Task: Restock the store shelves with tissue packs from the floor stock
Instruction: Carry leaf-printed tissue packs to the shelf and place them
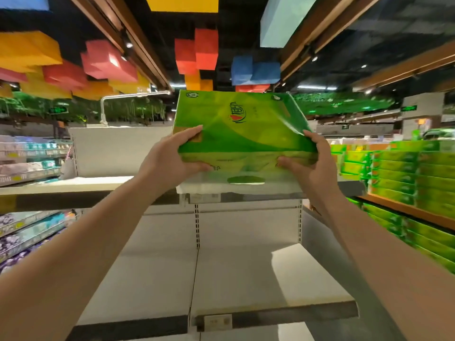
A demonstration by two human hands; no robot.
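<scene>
Green tissue pack (242,134) held up between both hands, above and just beyond the front edge of the upper shelf (73,184). Left hand (172,158) clamped on the near left corner, thumb on top, fingers curled beneath; right hand (309,163) gripping the near right corner likewise. Glossy plastic film, creased and puckered near the right hand: probably slippery, soft and yielding, light for its bulk, not fragile. Best taken at the two near corners or flat underneath, never by loose film. Broad flat slab shape. Below the hands, lower shelf (246,286) of matte painted metal. Right of the hands, stacked green packs (403,178), blurred.
</scene>
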